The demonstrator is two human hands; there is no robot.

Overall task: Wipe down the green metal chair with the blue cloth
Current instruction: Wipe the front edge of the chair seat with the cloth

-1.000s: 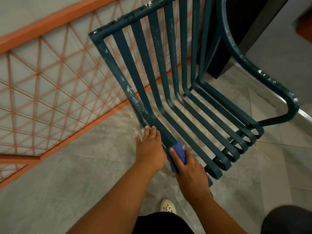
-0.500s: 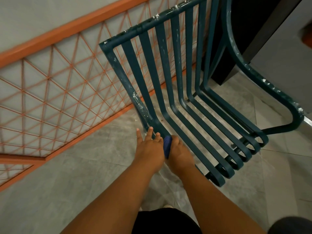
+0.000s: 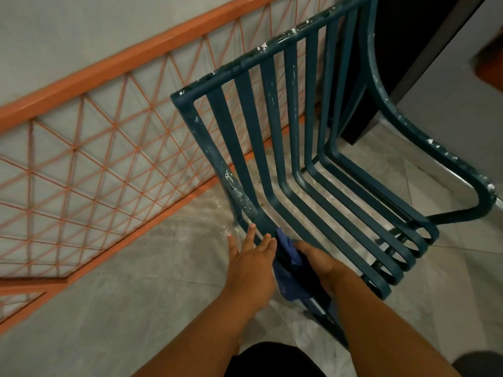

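So the wiping is underway, low on the near side rail of the chair [image 3: 296, 170], right where the back bends into the seat. The right hand [image 3: 317, 263] is clamped around the blue cloth [image 3: 288, 270], bunching it against that rail. The left hand [image 3: 251, 263] sits just beside the cloth with fingers spread, not gripping anything, looks like it's bracing the frame. There are white specks all up that rail and along the top bar, so I'd guess the next move is dragging the cloth up the rail with firm pressure.
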